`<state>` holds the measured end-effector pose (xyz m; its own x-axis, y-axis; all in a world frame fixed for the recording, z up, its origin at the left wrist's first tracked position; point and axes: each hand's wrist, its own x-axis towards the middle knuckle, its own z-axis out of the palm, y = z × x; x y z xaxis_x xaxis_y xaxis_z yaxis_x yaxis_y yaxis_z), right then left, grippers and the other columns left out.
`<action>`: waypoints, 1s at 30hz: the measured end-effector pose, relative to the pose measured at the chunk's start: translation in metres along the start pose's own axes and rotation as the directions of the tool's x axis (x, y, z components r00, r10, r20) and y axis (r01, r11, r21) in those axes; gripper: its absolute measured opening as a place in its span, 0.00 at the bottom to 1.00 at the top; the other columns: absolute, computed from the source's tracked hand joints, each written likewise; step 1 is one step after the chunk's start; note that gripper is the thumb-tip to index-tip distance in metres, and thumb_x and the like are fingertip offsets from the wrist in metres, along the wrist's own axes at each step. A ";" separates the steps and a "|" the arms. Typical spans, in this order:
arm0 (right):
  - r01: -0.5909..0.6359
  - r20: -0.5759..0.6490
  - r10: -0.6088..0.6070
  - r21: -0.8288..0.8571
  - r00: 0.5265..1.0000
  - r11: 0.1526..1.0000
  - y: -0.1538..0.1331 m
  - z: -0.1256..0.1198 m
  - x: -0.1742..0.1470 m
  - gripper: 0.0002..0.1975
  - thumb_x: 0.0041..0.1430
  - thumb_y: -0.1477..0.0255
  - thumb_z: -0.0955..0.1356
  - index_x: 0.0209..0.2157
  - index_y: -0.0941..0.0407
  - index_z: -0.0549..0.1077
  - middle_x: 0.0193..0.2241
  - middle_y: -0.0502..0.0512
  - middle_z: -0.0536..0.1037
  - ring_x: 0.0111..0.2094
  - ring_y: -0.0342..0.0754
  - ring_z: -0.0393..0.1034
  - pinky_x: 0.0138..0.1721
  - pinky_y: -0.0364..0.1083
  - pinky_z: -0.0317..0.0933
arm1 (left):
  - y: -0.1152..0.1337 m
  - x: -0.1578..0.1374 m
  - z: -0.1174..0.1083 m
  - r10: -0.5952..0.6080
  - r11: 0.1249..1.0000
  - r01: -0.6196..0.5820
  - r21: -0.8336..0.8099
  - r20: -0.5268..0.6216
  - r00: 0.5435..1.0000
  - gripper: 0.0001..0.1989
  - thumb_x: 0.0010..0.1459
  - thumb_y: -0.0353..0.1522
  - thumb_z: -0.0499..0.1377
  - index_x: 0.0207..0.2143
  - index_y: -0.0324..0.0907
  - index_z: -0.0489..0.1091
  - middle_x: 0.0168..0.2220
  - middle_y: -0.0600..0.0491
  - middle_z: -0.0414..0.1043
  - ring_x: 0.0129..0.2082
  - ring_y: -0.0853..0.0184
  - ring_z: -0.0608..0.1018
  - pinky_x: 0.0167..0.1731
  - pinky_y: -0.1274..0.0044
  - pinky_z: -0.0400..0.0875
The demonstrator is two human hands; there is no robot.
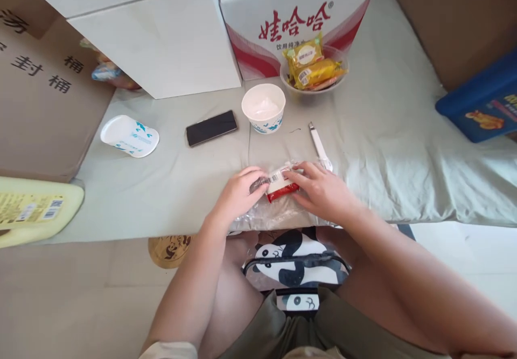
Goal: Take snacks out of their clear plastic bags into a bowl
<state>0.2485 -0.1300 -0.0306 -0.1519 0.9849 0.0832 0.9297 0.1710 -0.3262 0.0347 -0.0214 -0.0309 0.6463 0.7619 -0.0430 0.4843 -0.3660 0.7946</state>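
Packet: a small red and white snack packet (279, 185) with a barcode label lies flat on the worktop (181, 186) near its front edge, on a clear plastic bag (266, 213).
Left hand: the left hand (239, 193) rests on the packet's left end, fingers (253, 178) together and pressed down on the wrapper.
Right hand: the right hand (320, 189) covers the packet's right end, fingers (297, 177) curled and clamped on the wrapper edge.
Progress: by my judgement the packet is still sealed; no tear and no contents show. Opening remains to be done.
Just beyond the right fingers: a white utility knife (320, 147), lying free, untouched.
Further beyond the fingers: a paper cup (263, 108) standing upright, a black phone (211, 128) to its left, a second cup (130, 136) on its side well to the left.
Farthest: a glass bowl (314, 68) of yellow packets against a printed carton (299, 8).
Below the hands: a panda-print bag (294, 262) between the knees.
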 end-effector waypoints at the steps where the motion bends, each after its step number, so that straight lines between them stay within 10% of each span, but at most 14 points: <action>1: 0.020 -0.010 -0.020 0.004 1.000 1.000 0.000 0.003 0.001 0.25 0.62 0.72 0.67 0.61 0.53 0.72 0.56 0.65 0.76 0.53 0.62 0.74 0.45 0.56 0.70 | 0.001 0.002 0.003 -0.043 0.996 0.044 -0.078 0.010 0.999 0.08 0.60 0.38 0.61 0.35 0.45 0.78 0.39 0.49 0.80 0.37 0.62 0.79 0.43 0.70 0.73; 8: 0.020 -0.046 -0.011 0.205 0.999 0.979 0.003 0.015 0.005 0.26 0.61 0.76 0.65 0.61 0.52 0.70 0.61 0.63 0.72 0.56 0.61 0.74 0.51 0.59 0.72 | 0.009 0.017 0.010 -0.312 0.787 0.243 -0.567 -0.025 0.950 0.12 0.58 0.43 0.61 0.33 0.43 0.70 0.30 0.51 0.78 0.23 0.68 0.74 0.18 0.79 0.60; 14: 0.062 -0.237 0.045 0.423 0.970 0.904 0.008 0.004 0.000 0.20 0.66 0.67 0.66 0.58 0.53 0.70 0.57 0.64 0.74 0.59 0.58 0.71 0.58 0.57 0.69 | -0.001 0.026 0.000 -0.209 0.977 0.190 -0.101 -0.237 0.949 0.09 0.62 0.35 0.54 0.29 0.43 0.66 0.23 0.58 0.68 0.22 0.71 0.66 0.27 0.76 0.58; 19: -0.045 -0.447 0.207 0.345 0.870 0.937 0.012 -0.018 0.008 0.16 0.63 0.64 0.68 0.51 0.52 0.75 0.50 0.64 0.75 0.55 0.60 0.71 0.55 0.61 0.68 | -0.001 0.025 -0.002 -0.163 0.984 0.173 0.047 -0.156 0.974 0.11 0.63 0.33 0.52 0.26 0.44 0.61 0.22 0.58 0.62 0.24 0.69 0.64 0.29 0.75 0.53; 26: -0.147 -0.561 0.166 0.079 0.811 0.986 0.069 -0.093 0.110 0.24 0.60 0.72 0.67 0.58 0.51 0.71 0.53 0.63 0.76 0.47 0.57 0.73 0.49 0.59 0.68 | 0.004 0.026 -0.003 -0.159 0.986 0.163 0.029 -0.108 0.981 0.10 0.63 0.33 0.52 0.27 0.44 0.62 0.23 0.58 0.63 0.24 0.69 0.64 0.29 0.74 0.53; 30: -0.218 -0.294 0.169 -0.145 0.941 0.965 0.121 -0.115 0.178 0.24 0.58 0.81 0.64 0.54 0.52 0.76 0.52 0.58 0.78 0.50 0.55 0.72 0.52 0.56 0.64 | 0.009 0.028 -0.004 -0.175 0.984 0.178 0.022 -0.100 0.980 0.12 0.64 0.33 0.52 0.25 0.45 0.59 0.23 0.58 0.62 0.24 0.68 0.63 0.28 0.74 0.52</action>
<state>0.3728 0.0632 0.0530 0.1124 0.9473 0.2999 0.9791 -0.0541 -0.1961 0.0548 -0.0012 -0.0225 0.4896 0.8635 -0.1210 0.6044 -0.2361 0.7609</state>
